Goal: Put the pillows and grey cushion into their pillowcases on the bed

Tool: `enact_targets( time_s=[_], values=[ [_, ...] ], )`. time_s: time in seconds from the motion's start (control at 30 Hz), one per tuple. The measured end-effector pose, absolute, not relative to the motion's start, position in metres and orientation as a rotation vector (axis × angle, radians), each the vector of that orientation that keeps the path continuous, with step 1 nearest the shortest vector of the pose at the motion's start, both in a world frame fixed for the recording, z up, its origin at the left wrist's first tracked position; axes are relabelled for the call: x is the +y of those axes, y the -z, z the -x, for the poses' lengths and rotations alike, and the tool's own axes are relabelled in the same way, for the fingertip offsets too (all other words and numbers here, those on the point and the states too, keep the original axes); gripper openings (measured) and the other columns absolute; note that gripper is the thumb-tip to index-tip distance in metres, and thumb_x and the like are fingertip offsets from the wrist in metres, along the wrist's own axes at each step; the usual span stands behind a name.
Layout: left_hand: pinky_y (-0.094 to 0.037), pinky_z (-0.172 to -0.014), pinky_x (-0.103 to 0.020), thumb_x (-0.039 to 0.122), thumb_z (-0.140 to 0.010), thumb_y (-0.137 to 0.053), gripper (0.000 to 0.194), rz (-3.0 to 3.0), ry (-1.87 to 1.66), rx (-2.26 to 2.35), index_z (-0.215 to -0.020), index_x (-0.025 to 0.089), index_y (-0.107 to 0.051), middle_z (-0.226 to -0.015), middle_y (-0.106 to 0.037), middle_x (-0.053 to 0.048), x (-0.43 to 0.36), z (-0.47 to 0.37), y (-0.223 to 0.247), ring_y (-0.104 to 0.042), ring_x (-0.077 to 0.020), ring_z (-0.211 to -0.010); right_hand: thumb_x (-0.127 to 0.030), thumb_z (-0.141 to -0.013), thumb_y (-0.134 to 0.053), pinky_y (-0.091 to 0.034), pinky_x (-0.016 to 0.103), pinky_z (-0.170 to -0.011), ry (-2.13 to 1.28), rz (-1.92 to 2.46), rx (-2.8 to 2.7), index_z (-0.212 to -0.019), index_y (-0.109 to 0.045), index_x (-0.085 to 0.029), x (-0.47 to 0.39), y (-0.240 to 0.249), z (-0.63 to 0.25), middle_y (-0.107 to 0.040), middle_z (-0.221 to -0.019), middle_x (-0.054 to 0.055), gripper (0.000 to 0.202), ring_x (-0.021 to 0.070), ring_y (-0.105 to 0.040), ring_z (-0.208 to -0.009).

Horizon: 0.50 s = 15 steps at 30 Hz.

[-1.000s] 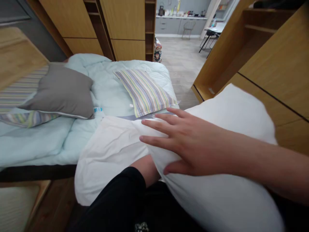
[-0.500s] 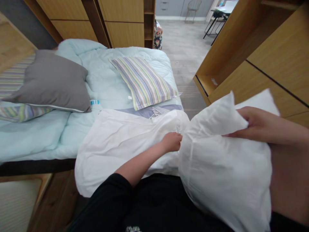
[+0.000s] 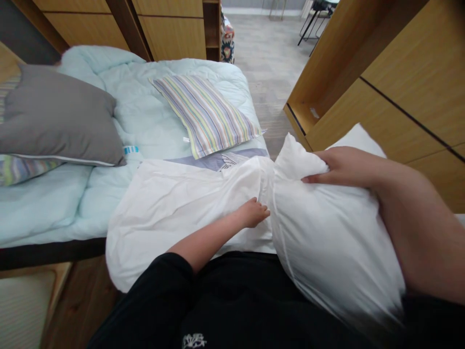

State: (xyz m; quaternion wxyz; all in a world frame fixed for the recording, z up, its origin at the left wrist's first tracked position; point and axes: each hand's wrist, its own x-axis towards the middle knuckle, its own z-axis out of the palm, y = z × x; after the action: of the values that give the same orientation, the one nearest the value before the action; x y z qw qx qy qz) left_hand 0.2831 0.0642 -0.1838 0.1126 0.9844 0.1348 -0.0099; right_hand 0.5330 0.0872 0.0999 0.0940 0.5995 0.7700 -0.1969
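A white pillowcase (image 3: 174, 208) lies spread over the near edge of the bed, its mouth toward the right. My left hand (image 3: 253, 212) is closed on the fabric at that mouth. Against my body on the right bulges a plump white pillow insert (image 3: 334, 242), its left end meeting the pillowcase opening. My right hand (image 3: 329, 167) grips the insert's upper part, thumb and fingers pinching a folded corner. How far the insert reaches into the pillowcase is hidden by the cloth.
On the pale blue quilt (image 3: 134, 111) lie a striped pillow (image 3: 212, 114) and, at left, a grey cushion (image 3: 61, 116) over another striped one. A wooden cabinet (image 3: 399, 111) stands close on the right. A wooden-framed seat (image 3: 29, 300) is at the lower left.
My right hand has moved left with the pillow insert, bringing its gripped corner closer to the pillowcase mouth. My left hand keeps its hold. The whole view has shifted slightly.
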Motion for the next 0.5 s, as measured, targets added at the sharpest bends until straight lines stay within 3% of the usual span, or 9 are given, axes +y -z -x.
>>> enact_targets(
  time_s=[0.13,0.27,0.4,0.5],
  values=[
    [-0.048,-0.094,-0.044,0.019,-0.081,-0.076,0.008,-2.898,0.085,0.400,-0.089,0.019,-0.074,-0.090,-0.077,-0.012,0.069,-0.256,0.155,-0.070,-0.0302,-0.101,-0.059,-0.096,-0.065,-0.048,0.038,-0.092,0.625,-1.725,2.325,-0.131,-0.076,-0.021,0.102,-0.057,-0.515,-0.080,-0.121,0.013,0.052,0.0311,-0.073,-0.108],
    [-0.051,-0.087,-0.042,0.018,-0.080,-0.072,0.018,-2.860,0.034,0.388,-0.098,0.020,-0.075,-0.100,-0.078,-0.012,0.079,-0.213,0.118,-0.070,-0.0304,-0.106,-0.027,-0.079,-0.072,-0.049,0.036,-0.100,0.722,-1.460,2.620,-0.117,-0.077,-0.017,0.112,-0.007,-0.490,-0.077,-0.128,0.013,0.039,0.0314,-0.071,-0.116],
    [-0.053,-0.080,-0.038,0.017,-0.087,-0.067,0.009,-2.817,0.113,0.367,-0.093,0.021,-0.073,-0.098,-0.076,-0.009,0.087,-0.181,0.092,-0.070,-0.0268,-0.098,-0.022,-0.079,-0.066,-0.050,0.033,-0.090,0.824,-1.314,2.495,-0.122,-0.076,-0.016,0.113,0.021,-0.484,-0.080,-0.118,0.012,0.044,0.0294,-0.073,-0.105],
    [-0.054,-0.085,-0.041,0.016,-0.093,-0.064,0.009,-2.893,0.088,0.317,-0.090,0.020,-0.071,-0.089,-0.074,-0.010,0.088,-0.175,0.083,-0.067,-0.0288,-0.101,-0.021,-0.080,-0.066,-0.051,0.033,-0.085,0.809,-1.295,2.332,-0.138,-0.071,-0.013,0.111,0.032,-0.485,-0.080,-0.116,0.015,0.058,0.0281,-0.075,-0.098]
  ],
)
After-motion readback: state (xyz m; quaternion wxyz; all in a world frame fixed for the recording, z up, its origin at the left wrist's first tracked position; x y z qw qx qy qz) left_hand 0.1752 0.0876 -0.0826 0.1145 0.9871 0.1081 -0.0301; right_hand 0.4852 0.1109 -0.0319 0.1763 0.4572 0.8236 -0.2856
